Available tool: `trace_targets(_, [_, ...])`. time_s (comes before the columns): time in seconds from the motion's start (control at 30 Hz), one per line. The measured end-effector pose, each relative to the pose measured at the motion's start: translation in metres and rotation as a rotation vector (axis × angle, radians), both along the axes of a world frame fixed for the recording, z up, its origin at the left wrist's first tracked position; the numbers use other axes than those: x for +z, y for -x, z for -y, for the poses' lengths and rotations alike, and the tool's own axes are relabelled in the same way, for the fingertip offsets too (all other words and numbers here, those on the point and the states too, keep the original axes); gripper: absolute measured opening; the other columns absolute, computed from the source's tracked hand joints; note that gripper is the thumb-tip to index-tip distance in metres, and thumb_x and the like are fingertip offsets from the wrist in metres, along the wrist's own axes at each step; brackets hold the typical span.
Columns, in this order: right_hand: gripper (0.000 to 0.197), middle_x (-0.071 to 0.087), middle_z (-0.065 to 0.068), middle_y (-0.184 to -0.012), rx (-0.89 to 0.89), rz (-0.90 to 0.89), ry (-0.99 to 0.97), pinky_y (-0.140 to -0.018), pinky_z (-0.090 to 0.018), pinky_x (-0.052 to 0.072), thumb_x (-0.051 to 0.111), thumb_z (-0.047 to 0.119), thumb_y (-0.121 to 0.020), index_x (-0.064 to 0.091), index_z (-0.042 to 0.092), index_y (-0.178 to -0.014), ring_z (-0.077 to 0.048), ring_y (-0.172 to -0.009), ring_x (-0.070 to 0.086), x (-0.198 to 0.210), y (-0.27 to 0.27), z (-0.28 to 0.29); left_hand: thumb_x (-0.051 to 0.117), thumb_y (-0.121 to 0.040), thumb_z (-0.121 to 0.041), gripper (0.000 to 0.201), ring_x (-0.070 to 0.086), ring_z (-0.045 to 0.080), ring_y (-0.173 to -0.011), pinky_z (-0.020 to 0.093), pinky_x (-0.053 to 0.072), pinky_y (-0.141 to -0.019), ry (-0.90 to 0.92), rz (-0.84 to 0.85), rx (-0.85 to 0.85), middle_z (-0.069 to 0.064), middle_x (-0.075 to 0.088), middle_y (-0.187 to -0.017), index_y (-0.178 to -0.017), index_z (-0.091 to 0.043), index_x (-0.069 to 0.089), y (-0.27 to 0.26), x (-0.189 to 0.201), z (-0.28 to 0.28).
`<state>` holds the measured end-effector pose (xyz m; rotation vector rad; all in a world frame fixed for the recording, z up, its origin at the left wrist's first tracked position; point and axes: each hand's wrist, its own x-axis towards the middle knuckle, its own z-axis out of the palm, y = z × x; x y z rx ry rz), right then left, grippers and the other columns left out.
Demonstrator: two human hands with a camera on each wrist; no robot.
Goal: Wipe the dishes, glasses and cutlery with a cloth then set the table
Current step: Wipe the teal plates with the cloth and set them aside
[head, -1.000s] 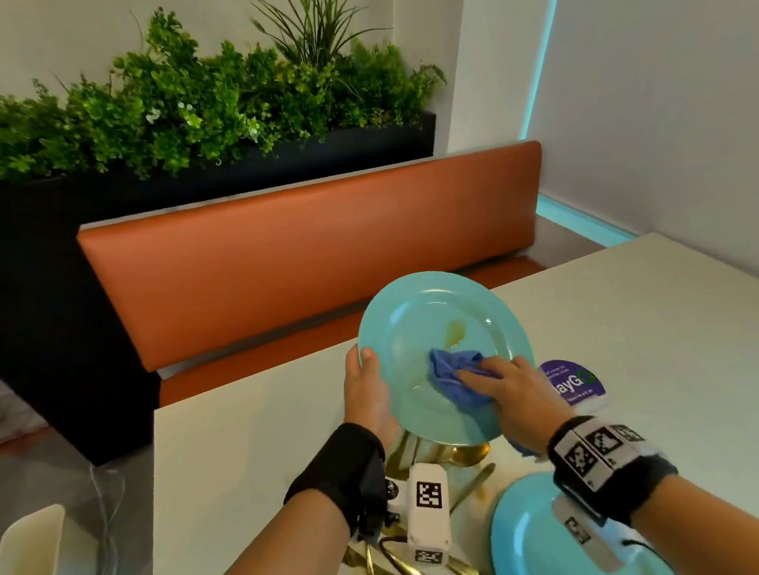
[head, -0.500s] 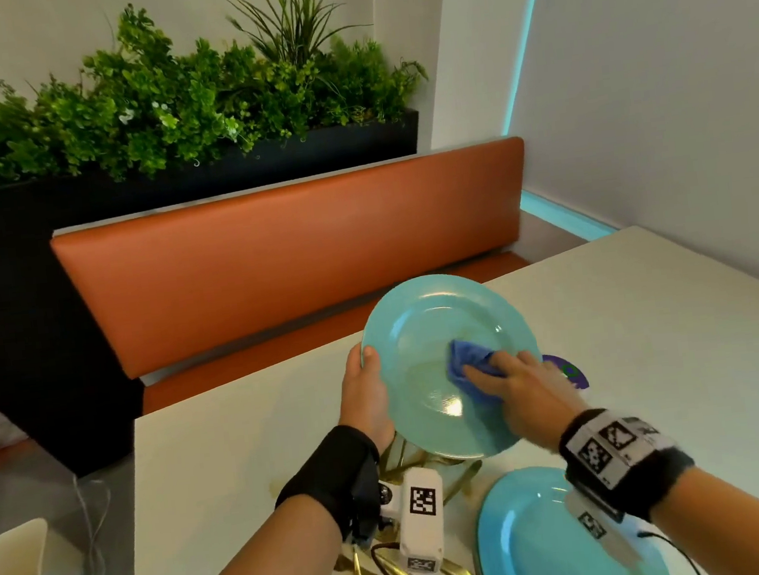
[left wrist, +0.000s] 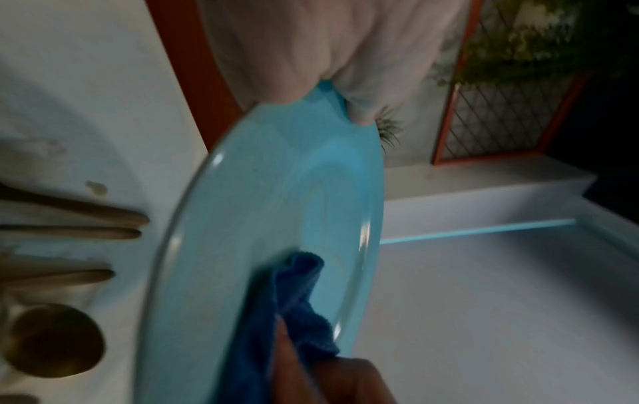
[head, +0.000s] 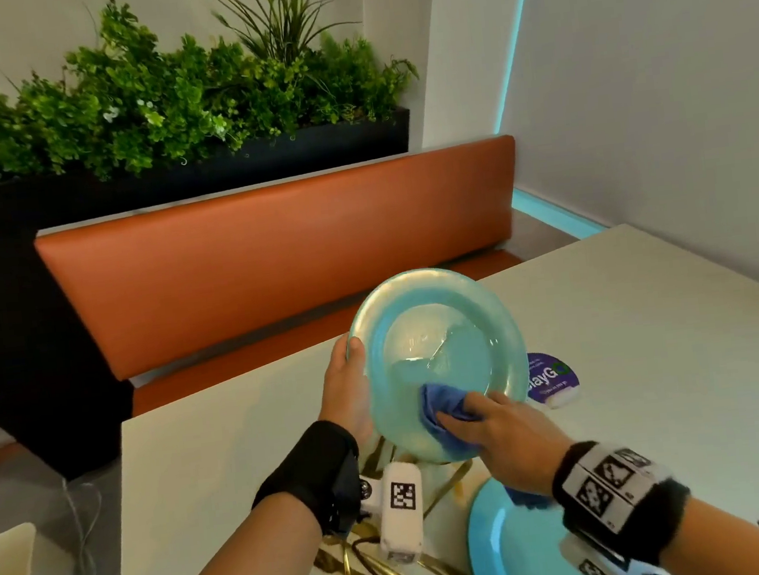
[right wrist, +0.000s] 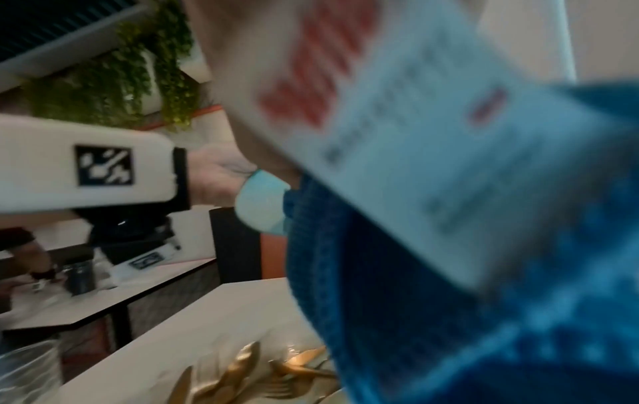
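A light blue plate (head: pixel 433 328) is held tilted above the table, its face toward me. My left hand (head: pixel 348 384) grips its left rim, thumb on the front; in the left wrist view the fingers pinch the plate (left wrist: pixel 276 207) at its top edge. My right hand (head: pixel 496 434) holds a bunched blue cloth (head: pixel 441 405) and presses it on the plate's lower part. In the left wrist view the cloth (left wrist: pixel 297 306) lies on the plate's face. A blurred white label hangs from the cloth (right wrist: pixel 449 300) in the right wrist view.
A second blue plate (head: pixel 513 554) lies flat on the white table (head: pixel 656 352) under my right wrist. Gold cutlery (head: pixel 375 573) is spread below the held plate. A purple sticker (head: pixel 551 377) sits right of it. An orange bench (head: pixel 271 256) stands behind the table.
The cloth and my right hand have moved from the plate's middle down to its lower edge. The yellowish smear seen a second ago is gone. My left hand keeps its hold.
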<state>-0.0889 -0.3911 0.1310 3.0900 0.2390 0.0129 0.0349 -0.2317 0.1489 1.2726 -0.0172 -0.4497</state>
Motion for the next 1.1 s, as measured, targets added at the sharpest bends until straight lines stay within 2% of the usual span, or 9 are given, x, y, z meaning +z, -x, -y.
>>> trace_targets(0.07, [0.051, 0.063, -0.002, -0.086, -0.074, -0.008, -0.005, -0.042, -0.035, 0.052, 0.067, 0.016, -0.062, 0.062, 0.035, -0.109, -0.027, -0.064, 0.061, 0.009, 0.006, 0.017, 0.028, -0.104, -0.028, 0.03, 0.058, 0.026, -0.096, 0.035, 0.051, -0.079, 0.014, 0.015, -0.002, 0.016, 0.058, -0.113, -0.124, -0.02, 0.049, 0.0, -0.001, -0.005])
trace_targets(0.17, [0.045, 0.05, -0.007, -0.126, -0.427, 0.064, 0.025, -0.082, -0.042, 0.051, 0.048, 0.02, -0.09, 0.047, 0.034, -0.132, -0.034, -0.105, 0.051, 0.039, -0.015, 0.05, 0.027, -0.104, -0.029, 0.028, 0.061, 0.018, -0.085, 0.027, 0.053, -0.064, 0.029, 0.005, -0.068, 0.007, 0.06, -0.102, -0.121, -0.023, 0.047, 0.011, -0.004, -0.001])
trace_targets(0.23, [0.048, 0.041, -0.009, -0.135, -0.475, 0.1, -0.005, -0.091, -0.04, 0.047, 0.042, 0.02, -0.092, 0.039, 0.032, -0.138, -0.034, -0.114, 0.044, 0.051, -0.032, 0.047, 0.028, -0.104, -0.03, 0.027, 0.061, 0.018, -0.086, 0.028, 0.052, -0.066, 0.008, 0.012, -0.088, 0.007, 0.061, -0.104, -0.12, -0.022, 0.048, 0.017, -0.002, 0.008])
trace_targets(0.33, [0.047, 0.048, -0.009, -0.127, -0.264, 0.095, -0.107, -0.084, -0.042, 0.05, 0.043, 0.018, -0.089, 0.045, 0.027, -0.135, -0.034, -0.105, 0.05, 0.042, -0.034, 0.005, 0.03, -0.103, -0.031, 0.027, 0.062, 0.025, -0.099, 0.038, 0.053, -0.085, -0.03, 0.036, -0.081, 0.012, 0.061, -0.114, -0.115, -0.023, 0.052, 0.014, 0.003, 0.015])
trace_targets(0.47, [0.045, 0.064, 0.002, -0.085, 0.011, -0.01, -0.107, -0.037, -0.033, 0.05, 0.039, 0.029, -0.071, 0.059, 0.036, -0.11, -0.021, -0.058, 0.06, 0.009, 0.005, -0.01, 0.03, -0.103, -0.028, 0.026, 0.059, 0.026, -0.093, 0.038, 0.049, -0.083, 0.001, 0.045, -0.05, 0.013, 0.06, -0.107, -0.108, -0.02, 0.055, 0.005, 0.006, 0.004])
trace_targets(0.63, [0.047, 0.045, -0.006, -0.134, -0.417, 0.085, -0.054, -0.088, -0.041, 0.049, 0.043, 0.021, -0.091, 0.041, 0.033, -0.137, -0.034, -0.11, 0.047, 0.037, -0.021, 0.053, 0.026, -0.103, -0.034, 0.032, 0.06, 0.018, -0.095, 0.029, 0.051, -0.072, -0.014, 0.08, -0.123, 0.007, 0.059, -0.111, -0.126, -0.024, 0.045, 0.016, 0.0, 0.0])
trace_targets(0.73, [0.057, 0.036, -0.013, -0.141, -0.439, 0.12, -0.179, -0.097, -0.04, 0.042, 0.045, 0.014, -0.09, 0.031, 0.026, -0.143, -0.036, -0.119, 0.042, 0.049, -0.051, 0.031, 0.027, -0.104, -0.031, 0.028, 0.061, 0.016, -0.094, 0.025, 0.053, -0.067, -0.007, 0.06, -0.193, 0.006, 0.06, -0.114, -0.124, -0.025, 0.045, 0.027, 0.004, 0.014])
trace_targets(0.9, [0.06, 0.05, -0.019, -0.124, -0.033, 0.016, -0.219, -0.082, -0.052, 0.049, 0.045, 0.014, -0.076, 0.044, 0.018, -0.136, -0.043, -0.099, 0.051, 0.012, -0.03, -0.025, 0.028, -0.103, -0.027, 0.027, 0.061, 0.027, -0.106, 0.043, 0.049, -0.096, 0.029, 0.044, -0.147, 0.013, 0.061, -0.119, -0.116, -0.019, 0.051, 0.016, 0.011, 0.012])
trace_targets(1.1, [0.054, 0.062, -0.001, -0.093, 0.005, 0.092, -0.148, -0.055, -0.035, 0.056, 0.055, 0.008, -0.064, 0.064, 0.033, -0.111, -0.025, -0.066, 0.062, -0.004, 0.008, 0.038, 0.029, -0.103, -0.03, 0.027, 0.062, 0.018, -0.093, 0.031, 0.052, -0.074, 0.026, 0.089, -0.137, 0.004, 0.062, -0.109, -0.121, -0.024, 0.049, 0.011, 0.009, -0.006])
